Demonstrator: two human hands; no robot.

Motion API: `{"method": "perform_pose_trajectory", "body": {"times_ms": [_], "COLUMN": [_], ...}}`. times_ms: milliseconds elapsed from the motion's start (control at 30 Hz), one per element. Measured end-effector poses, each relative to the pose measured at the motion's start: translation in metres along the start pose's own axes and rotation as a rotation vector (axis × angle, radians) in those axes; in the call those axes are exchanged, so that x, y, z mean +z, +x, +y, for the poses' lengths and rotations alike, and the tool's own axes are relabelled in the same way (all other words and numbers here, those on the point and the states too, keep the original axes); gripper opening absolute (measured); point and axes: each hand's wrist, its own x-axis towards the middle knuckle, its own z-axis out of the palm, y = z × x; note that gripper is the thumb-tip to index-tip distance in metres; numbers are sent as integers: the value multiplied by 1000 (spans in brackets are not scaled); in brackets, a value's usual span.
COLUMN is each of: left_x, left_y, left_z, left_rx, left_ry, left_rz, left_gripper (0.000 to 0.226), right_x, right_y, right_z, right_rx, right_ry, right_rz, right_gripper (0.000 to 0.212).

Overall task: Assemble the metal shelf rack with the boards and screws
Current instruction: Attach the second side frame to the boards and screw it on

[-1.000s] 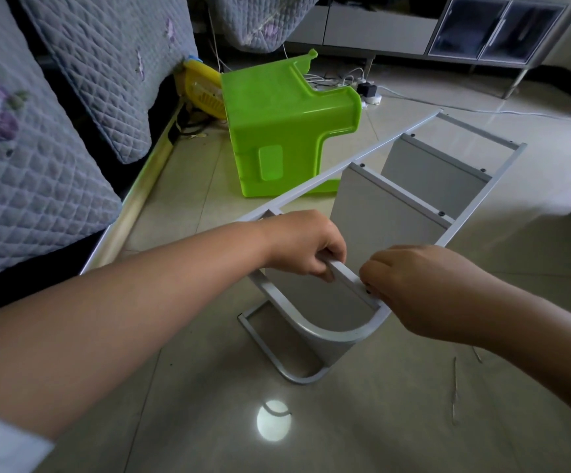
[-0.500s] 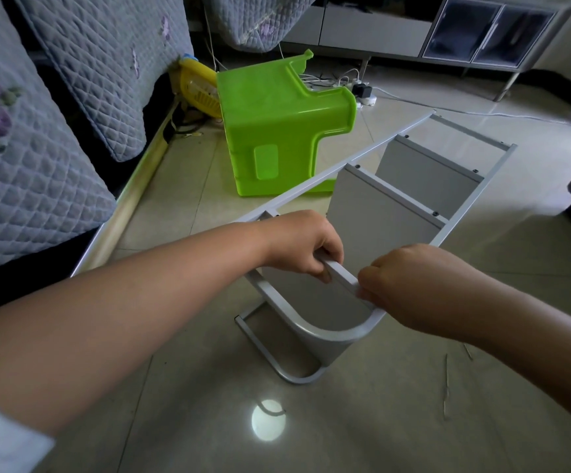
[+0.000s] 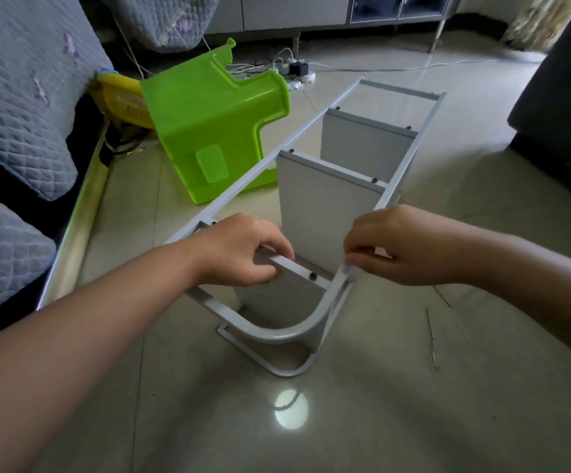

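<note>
Grey quilted cushions (image 3: 21, 107) line the left edge above a tiled floor (image 3: 379, 404). Right of them a green plastic stool (image 3: 215, 131) lies tipped over. A pale metal shelf rack (image 3: 311, 129) lies on its side in the centre, boards (image 3: 325, 199) fitted between its rails. Left hand (image 3: 243, 250) grips a near crossbar. Right hand (image 3: 400, 247) pinches the rack's near right rail with curled fingers.
</note>
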Motion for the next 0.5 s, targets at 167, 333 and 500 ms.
{"method": "perform_pose_trajectory", "body": {"times_ms": [167,333,500], "left_x": [11,31,44], "left_y": [12,50,68], "left_z": [23,64,67], "left_rx": [59,45,39], "left_ry": [-59,153,248], "left_rz": [47,-157,-251], "left_gripper": [81,82,70], "right_x": [59,158,225], "right_y": [-28,-55,-86], "right_z": [62,104,111], "right_rx": [361,820,1026], "right_ry": [177,197,229], "right_rz": [266,-288,-559], "right_gripper": [24,30,47]}}
